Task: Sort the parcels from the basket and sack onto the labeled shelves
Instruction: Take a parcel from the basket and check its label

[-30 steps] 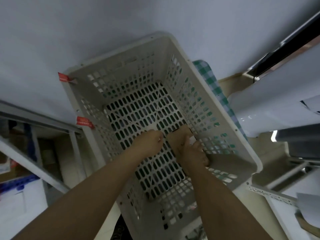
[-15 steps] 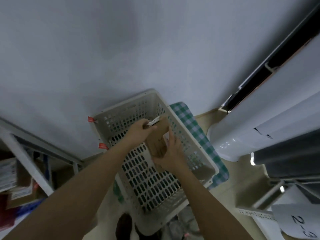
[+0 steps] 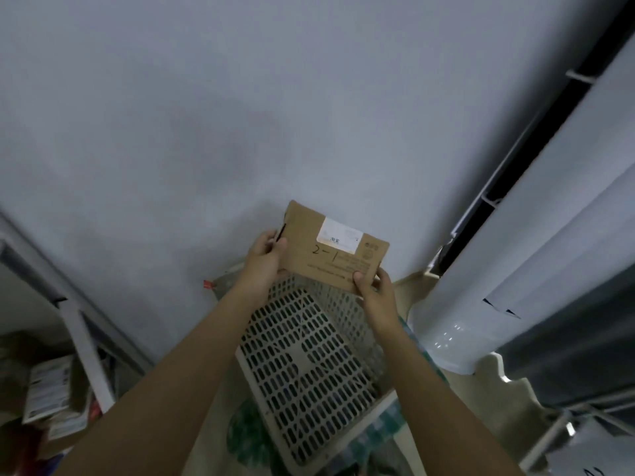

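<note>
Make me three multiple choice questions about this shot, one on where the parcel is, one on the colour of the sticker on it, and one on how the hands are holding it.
1. Where is the cardboard parcel?
A. held up above the basket
B. lying on the basket floor
C. on a shelf

2. What colour is the sticker on the parcel?
A. red
B. white
C. green

3. How is the parcel held?
A. left hand only
B. right hand only
C. both hands

Answers:
1. A, the parcel is raised in front of the wall with the basket below it.
2. B, a white label sits above the handwritten 2-1.
3. C, the left hand grips its left edge and the right hand pinches its lower right corner.
</note>
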A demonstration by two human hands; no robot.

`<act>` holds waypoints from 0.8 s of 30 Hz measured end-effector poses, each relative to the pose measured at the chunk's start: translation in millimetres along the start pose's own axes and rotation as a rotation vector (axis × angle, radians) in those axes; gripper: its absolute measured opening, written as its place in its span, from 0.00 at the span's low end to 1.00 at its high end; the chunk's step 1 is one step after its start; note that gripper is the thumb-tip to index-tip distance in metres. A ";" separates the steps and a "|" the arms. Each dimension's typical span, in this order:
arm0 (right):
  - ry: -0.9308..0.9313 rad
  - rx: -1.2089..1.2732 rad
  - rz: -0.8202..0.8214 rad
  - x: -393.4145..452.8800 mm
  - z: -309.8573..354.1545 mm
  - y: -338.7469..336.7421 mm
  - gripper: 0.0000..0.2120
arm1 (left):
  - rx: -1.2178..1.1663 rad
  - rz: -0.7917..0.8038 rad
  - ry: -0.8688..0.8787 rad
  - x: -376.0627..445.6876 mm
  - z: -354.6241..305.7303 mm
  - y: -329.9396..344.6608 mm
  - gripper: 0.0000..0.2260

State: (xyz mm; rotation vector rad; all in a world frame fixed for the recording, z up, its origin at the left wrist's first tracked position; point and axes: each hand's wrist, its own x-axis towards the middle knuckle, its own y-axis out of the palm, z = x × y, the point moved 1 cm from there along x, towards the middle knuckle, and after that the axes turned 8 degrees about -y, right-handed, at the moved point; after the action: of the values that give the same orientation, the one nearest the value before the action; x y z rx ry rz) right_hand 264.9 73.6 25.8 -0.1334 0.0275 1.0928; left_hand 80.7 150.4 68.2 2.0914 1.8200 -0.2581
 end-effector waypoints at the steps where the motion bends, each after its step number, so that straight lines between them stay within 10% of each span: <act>1: 0.012 0.015 0.001 1.6 2.3 -0.3 0.26 | 0.027 0.021 0.039 -4.8 -4.6 0.5 0.10; 9: -0.460 -0.420 0.079 -8.3 35.3 -2.8 0.47 | 0.747 0.048 0.791 -39.6 -27.2 5.4 0.16; 15: -0.683 -0.338 0.192 -5.7 50.0 9.0 0.26 | 0.854 0.108 0.978 -63.0 -28.0 3.4 0.15; 19: -0.976 -0.537 0.025 -12.9 49.8 5.0 0.16 | 0.629 0.019 0.614 -72.2 -23.4 -1.7 0.25; 24: -1.177 -0.687 0.035 -29.5 56.7 1.1 0.23 | -0.252 0.311 -0.107 -81.3 -20.9 -7.3 0.22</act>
State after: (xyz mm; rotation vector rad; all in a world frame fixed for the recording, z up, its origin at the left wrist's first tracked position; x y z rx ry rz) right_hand 247.8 54.9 84.5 -0.0847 -1.4073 1.0393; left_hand 58.9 84.5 115.9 2.0968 1.3632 -0.0546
